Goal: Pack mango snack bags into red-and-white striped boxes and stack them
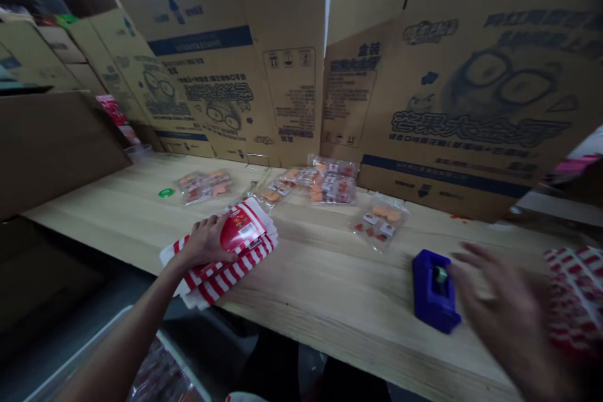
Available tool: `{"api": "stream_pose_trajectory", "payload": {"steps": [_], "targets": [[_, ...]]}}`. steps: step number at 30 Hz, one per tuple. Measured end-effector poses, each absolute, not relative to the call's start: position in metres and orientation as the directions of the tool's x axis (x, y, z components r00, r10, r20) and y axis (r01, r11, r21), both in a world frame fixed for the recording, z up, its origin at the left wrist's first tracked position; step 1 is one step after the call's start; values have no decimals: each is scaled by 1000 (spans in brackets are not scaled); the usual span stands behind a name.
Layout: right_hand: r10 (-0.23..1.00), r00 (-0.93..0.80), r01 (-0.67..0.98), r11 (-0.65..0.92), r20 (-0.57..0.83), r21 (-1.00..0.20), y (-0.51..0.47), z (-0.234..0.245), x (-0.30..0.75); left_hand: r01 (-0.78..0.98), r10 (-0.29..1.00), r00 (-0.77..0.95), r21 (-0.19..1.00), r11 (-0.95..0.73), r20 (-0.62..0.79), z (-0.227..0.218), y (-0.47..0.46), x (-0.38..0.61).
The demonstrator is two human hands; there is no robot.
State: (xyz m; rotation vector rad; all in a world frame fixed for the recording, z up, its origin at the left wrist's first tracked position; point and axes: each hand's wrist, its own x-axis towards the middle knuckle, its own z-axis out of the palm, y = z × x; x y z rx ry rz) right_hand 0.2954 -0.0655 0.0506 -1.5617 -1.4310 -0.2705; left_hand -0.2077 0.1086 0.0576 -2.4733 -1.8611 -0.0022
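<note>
Several flattened red-and-white striped paper cartons directly under the left grip, its fingers lying flat across the top, pinching nothing: light, stiff but slippery card, likely best held by the stack's edges. Just beside the widely spread right grip, a blue tape dispenser on the wooden bench; past that grip, more striped card.

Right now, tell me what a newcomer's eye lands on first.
The red-and-white striped paper packs stand out first, stacked on the wooden table under the left hand. Large printed cardboard sheets rise behind, with clear bags of orange snacks before them. The right hand hovers beside a blue tape dispenser.
</note>
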Motion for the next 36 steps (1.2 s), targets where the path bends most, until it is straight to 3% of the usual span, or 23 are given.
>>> {"api": "stream_pose_trajectory", "payload": {"steps": [3,7,13,18,21,25,27,30,32,36], "targets": [[703,89,801,370,705,-470,-37,21,227,963,964,267,-33,-267,-8,50,106,-208],[792,-51,704,461,609,-541,-23,-4,151,969,963,244,-18,-248,-115,30,107,-212],[909,-133,640,384,396,-666,-41,-18,126,965,954,261,7,-263,-150,19,109,-214],[946,-148,581,318,287,-749,-51,-35,126,965,961,263,26,-262,-80,31,107,-209],[957,-159,518,291,243,-804,-50,-37,120,960,962,273,51,-274,32,57,102,-208],[967,-180,272,228,183,-935,-34,-23,98,959,945,260,66,-277,197,103,80,-199],[969,-201,20,149,142,-989,-22,-8,80,949,929,274,88,-303,248,119,60,-186],[955,-259,-342,51,147,-938,-11,17,52,907,896,327,168,-387,299,120,29,-155],[957,-243,-436,37,157,-899,-10,30,41,873,886,340,245,-422,317,108,13,-134],[984,-125,-424,59,123,-904,-18,29,49,823,906,286,404,-399,310,77,-2,-104]]}}
